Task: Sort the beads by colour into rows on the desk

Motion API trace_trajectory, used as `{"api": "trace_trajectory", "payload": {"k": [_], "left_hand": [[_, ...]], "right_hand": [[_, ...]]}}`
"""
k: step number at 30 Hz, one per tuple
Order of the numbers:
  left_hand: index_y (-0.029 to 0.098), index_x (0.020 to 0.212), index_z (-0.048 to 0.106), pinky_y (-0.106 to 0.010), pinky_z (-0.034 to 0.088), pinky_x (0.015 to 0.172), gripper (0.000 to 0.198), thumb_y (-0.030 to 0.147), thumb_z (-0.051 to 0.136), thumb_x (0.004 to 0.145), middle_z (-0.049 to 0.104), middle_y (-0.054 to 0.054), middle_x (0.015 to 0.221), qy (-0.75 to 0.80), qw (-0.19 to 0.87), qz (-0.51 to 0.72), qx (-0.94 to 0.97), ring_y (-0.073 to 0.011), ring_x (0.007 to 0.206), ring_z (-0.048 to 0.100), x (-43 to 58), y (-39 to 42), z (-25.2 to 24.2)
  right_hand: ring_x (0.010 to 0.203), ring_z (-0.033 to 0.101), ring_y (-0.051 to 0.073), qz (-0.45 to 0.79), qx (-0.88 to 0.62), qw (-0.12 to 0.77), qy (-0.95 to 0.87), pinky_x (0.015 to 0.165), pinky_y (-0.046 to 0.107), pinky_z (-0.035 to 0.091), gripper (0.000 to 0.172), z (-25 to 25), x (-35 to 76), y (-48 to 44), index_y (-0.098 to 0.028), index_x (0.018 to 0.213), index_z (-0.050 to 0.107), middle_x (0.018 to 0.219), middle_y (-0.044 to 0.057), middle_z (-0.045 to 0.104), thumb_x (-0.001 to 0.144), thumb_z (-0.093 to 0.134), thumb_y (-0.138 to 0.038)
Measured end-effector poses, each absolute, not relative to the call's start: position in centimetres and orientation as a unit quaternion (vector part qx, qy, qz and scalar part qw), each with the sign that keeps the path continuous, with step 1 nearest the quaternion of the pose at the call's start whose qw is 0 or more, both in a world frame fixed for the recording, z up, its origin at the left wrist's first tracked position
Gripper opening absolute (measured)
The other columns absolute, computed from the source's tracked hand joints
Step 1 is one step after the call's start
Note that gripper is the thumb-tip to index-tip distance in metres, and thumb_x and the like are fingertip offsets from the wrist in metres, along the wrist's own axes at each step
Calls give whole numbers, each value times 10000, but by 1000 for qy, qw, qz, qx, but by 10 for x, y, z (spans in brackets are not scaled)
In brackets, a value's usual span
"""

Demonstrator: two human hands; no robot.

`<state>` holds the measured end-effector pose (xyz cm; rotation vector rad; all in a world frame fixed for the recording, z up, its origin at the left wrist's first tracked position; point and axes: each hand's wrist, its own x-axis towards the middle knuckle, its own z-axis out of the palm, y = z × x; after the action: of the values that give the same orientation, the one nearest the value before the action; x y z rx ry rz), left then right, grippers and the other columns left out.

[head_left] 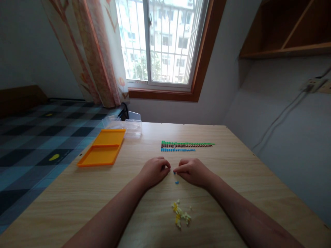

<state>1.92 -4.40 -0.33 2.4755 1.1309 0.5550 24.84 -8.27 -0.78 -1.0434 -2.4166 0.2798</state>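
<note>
My left hand [155, 172] rests on the wooden table with its fingers curled and the thumb close to the index finger. Whatever it may hold is hidden. Facing it, my right hand [192, 171] has its fingertips closed at a tiny blue brick [174, 173] on the tabletop. Just below lies another blue piece [177, 182]. Beyond both hands run rows of small bricks: green [181, 143], dark brown [178, 146] and blue [178, 150]. Nearer to me is a loose pile of yellow and cream pieces [181, 216], between my forearms.
An orange two-part tray [99, 155] sits at the table's left. Behind it stand clear plastic boxes [133, 129]. A bed with a checked cover [51, 137] adjoins on the left. A curtained window [168, 44] is ahead, with a wooden shelf [284, 50] at upper right.
</note>
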Motion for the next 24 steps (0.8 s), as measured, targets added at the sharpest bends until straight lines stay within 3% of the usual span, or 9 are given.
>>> {"api": "trace_trajectory", "payload": {"k": [13,24], "left_hand": [[218,813,734,-253,427,678,133,181,607,804,652,-8,803,402,188,189,876,-151,729,591,19,-45,-1],[222,812,732,-252,424,667,136,178,605,798,651,-4,800,402,193,193,874,-148,728,590,18,-43,-3]], "right_hand": [[790,650,150,60,-477,229,-846,738,240,452,182,-6,285,-69,-235,877,768,875,20,725,881,593,-181],[952,666,205,13,-630,242,-738,827,302,490,235,-25,339,-40,-251,996,775,1041,31,744,908,557,-271]]}}
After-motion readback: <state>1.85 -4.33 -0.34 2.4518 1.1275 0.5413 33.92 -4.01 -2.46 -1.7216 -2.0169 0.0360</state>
